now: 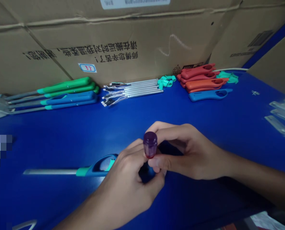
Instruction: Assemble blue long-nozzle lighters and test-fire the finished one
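A long-nosed lighter (92,171) with a blue handle, a teal collar and a metal tube points left, low over the blue table. My left hand (130,179) is closed around its handle end, which is mostly hidden. Upright between my hands stands a screwdriver with a see-through purple handle (150,143); its shaft is out of sight beneath the fingers. My right hand (183,150) pinches that handle low down between thumb and fingers, against my left hand.
Along the cardboard wall (152,38) lie green and blue lighters (68,91), metal tubes with wires (142,88), teal triggers (165,81) and red, orange and blue handle shells (203,81). Clear plastic pieces (282,115) lie at the right.
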Motion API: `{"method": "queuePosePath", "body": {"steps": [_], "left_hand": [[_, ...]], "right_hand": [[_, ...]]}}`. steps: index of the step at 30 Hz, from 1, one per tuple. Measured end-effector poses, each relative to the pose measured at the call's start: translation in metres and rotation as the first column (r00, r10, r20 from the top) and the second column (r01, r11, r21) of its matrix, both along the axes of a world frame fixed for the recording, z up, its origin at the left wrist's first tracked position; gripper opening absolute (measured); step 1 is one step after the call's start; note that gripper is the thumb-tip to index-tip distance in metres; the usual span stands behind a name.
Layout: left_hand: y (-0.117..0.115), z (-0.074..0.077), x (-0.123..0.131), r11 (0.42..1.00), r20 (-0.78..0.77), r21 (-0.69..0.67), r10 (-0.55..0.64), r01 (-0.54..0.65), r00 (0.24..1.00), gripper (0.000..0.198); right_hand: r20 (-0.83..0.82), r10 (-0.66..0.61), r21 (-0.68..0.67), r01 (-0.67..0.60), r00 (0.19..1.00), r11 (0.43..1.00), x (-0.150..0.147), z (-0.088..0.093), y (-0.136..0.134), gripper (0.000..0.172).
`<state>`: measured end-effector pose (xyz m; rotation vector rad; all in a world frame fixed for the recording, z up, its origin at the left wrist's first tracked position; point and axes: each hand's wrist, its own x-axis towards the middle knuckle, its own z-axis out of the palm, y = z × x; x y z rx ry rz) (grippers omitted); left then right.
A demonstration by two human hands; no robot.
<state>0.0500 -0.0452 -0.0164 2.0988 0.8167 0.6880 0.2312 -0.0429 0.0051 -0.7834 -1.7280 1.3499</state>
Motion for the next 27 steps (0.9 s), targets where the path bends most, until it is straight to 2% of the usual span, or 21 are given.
{"method": "queuePosePath", "body": {"steps": [7, 11, 15, 21, 25, 27], "left_hand": [[-0.0016, -0.0022, -0.0006, 0.998, -0.025, -0.063, 0.008, -0.009, 1.000, 0.012], [-0.0014, -0.0026, -0.0008, 1.000, -0.040, -0.030, 0.008, -0.009, 0.999, 0.010], [-0.0011, -0.0009, -0.0004, 1.000, -0.010, -0.024, 0.005, -0.005, 1.000, 0.011], [0.0004, -0.0010, -0.0004, 0.999, -0.013, 0.046, 0.007, -0.006, 1.000, 0.013], [0.0007, -0.0025, -0.0012, 1.000, -0.041, -0.007, -0.008, 0.008, 0.999, 0.014], [0.0006, -0.0024, -0.0012, 0.999, -0.043, -0.042, -0.010, 0.008, 0.999, 0.014]], "right_hand": [[-0.013, -0.022, -0.033, 0.021, 1.000, 0.999, -0.0005, 0.0001, 0.0009, 0.010], [-0.033, -0.010, -0.025, 0.009, 0.999, 1.000, -0.0002, 0.0003, 0.0004, 0.005], [0.000, -0.035, -0.017, 0.035, 0.999, 0.999, -0.0007, 0.0014, 0.0001, 0.010], [-0.006, -0.005, -0.006, 0.005, 1.000, 1.000, -0.0010, -0.0008, 0.0005, 0.005], [-0.004, -0.056, -0.039, 0.056, 0.998, 0.998, -0.0021, -0.0011, 0.0005, 0.015], [-0.021, -0.063, -0.065, 0.061, 0.998, 0.996, -0.0021, 0.0011, -0.0004, 0.028]]}}
